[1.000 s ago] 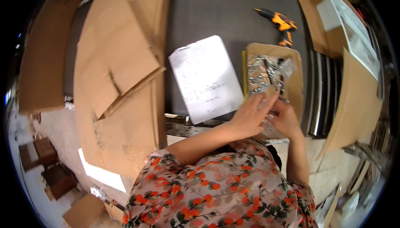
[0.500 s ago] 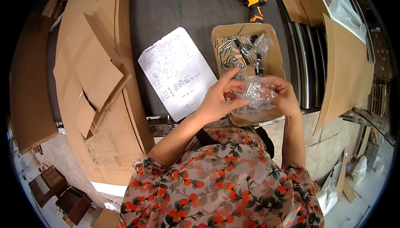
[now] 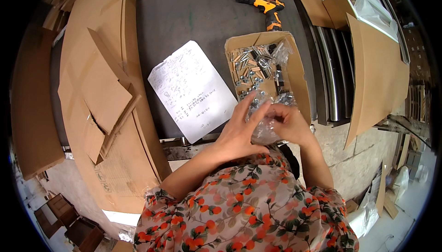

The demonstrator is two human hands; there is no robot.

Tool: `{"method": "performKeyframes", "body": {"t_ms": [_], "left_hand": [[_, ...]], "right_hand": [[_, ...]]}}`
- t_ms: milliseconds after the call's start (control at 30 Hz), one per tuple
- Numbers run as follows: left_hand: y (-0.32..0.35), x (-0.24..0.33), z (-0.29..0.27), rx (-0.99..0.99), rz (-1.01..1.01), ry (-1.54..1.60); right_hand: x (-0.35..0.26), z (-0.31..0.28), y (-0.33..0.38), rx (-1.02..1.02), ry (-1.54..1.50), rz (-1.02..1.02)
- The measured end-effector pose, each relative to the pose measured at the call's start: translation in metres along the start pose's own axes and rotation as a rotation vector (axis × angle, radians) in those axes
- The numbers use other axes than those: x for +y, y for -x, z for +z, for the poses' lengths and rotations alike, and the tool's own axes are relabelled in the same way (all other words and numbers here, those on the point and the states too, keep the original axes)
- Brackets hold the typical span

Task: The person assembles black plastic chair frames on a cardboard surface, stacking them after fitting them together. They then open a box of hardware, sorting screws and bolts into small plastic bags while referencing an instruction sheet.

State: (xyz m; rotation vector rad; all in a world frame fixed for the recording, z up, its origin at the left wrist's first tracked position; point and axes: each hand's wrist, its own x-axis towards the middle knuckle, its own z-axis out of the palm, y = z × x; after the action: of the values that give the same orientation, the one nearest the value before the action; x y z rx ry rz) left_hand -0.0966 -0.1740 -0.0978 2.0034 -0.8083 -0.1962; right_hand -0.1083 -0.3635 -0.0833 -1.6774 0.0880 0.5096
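Note:
A crinkled clear plastic bag (image 3: 265,132) is between my hands, over the near end of a shallow cardboard box (image 3: 301,79). My left hand (image 3: 237,132) holds its left side, the forefinger and middle finger stretched along it and the thumb below. With bent fingers, my right hand (image 3: 293,125) grips the bag's upper right; its fingertips are partly hidden by the plastic. In the box are several wooden dowels and metal bolts (image 3: 244,61), small round metal fittings (image 3: 252,78), and further clear bags (image 3: 282,51), some with dark parts.
A handwritten white sheet (image 3: 191,90) lies left of the box on the dark table (image 3: 184,3). Beyond the box rests an orange and black cordless drill (image 3: 267,5). Large cardboard cartons (image 3: 96,3) line the left; metal rollers (image 3: 329,77) and a cardboard flap (image 3: 377,72) stand right.
The bag has come nearer to my body. My right hand has turned inward over it, its fingers now bent into the plastic, while my left fingers have straightened. The whole view has shifted slightly.

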Motion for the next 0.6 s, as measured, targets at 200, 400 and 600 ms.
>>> {"method": "performKeyframes", "body": {"t_ms": [200, 400, 600], "left_hand": [[0.007, -0.010, 0.018, 0.172, -0.023, -0.028], [0.020, -0.010, 0.028, 0.223, -0.042, 0.033], [0.020, -0.015, 0.029, 0.292, 0.007, 0.081]], "right_hand": [[0.000, 0.021, -0.010, 0.008, 0.182, -0.009], [-0.002, 0.024, -0.016, -0.051, 0.363, -0.036], [0.001, 0.034, -0.026, -0.039, 0.223, 0.019]]}}
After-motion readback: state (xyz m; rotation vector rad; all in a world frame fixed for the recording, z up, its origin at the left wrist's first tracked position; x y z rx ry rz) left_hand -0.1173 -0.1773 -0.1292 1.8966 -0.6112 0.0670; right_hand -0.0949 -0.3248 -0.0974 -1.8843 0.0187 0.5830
